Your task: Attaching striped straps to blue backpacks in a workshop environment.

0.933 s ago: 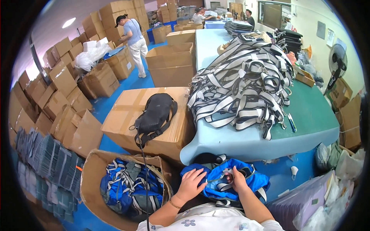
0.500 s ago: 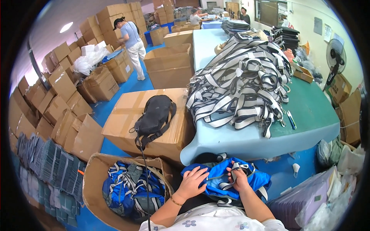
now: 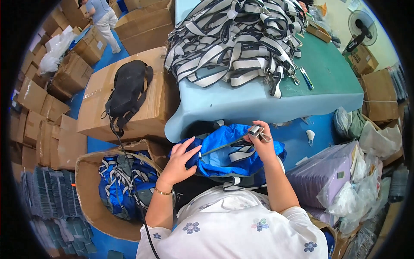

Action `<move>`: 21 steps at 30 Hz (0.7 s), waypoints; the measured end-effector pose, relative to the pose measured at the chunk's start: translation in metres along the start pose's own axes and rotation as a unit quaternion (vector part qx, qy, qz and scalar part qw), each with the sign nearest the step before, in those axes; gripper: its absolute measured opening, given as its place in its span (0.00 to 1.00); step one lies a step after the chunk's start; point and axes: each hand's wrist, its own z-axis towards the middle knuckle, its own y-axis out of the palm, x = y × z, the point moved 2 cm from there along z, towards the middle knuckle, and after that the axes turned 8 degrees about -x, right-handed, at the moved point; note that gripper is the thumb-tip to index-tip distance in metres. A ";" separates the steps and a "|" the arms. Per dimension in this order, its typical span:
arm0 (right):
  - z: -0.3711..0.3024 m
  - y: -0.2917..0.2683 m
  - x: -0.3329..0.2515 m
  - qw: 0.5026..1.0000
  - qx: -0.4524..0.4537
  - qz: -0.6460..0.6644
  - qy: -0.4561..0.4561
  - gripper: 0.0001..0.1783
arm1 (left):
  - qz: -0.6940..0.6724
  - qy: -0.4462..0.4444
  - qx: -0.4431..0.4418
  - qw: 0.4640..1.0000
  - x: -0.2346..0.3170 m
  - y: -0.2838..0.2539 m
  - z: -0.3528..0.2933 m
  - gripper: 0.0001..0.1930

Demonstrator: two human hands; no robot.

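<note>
A blue fabric bag lies on my lap, its mouth gaping and a pale blue lining showing. My left hand rests on its left edge with the fingers spread. At the opposite edge, my right hand is closed round metal snap hooks, which stick out above the fingers. A white-and-black webbing strap lies in the bag's opening, just below the right hand. Whether the hooks join this strap is hidden. Another webbing end hangs over the bag's near side.
A heap of webbing straps covers the table ahead, with snips beside it. To my left stand an open carton of blue bags and a closed carton bearing a black pouch. Plastic-wrapped purple sheets lie right.
My view has tipped down and shifted right. The right hand has raised the metal hooks to the bag's far edge, and the bag's mouth is wider. My left hand stays on the left edge.
</note>
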 end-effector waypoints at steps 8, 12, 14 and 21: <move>-0.012 0.016 -0.034 0.960 -0.103 -0.257 -0.034 0.10 | 0.099 -0.014 0.067 0.993 0.015 0.004 0.008 0.23; -0.016 0.022 -0.023 0.987 -0.133 -0.084 0.038 0.10 | -0.076 -0.029 0.109 0.991 0.006 0.008 0.000 0.21; -0.016 0.029 -0.037 0.988 -0.132 -0.082 -0.005 0.08 | -0.143 0.005 0.158 0.977 -0.001 0.015 -0.005 0.22; -0.018 0.069 -0.061 0.925 -0.261 -0.277 0.008 0.10 | -0.219 0.008 0.133 0.967 0.014 0.013 -0.012 0.29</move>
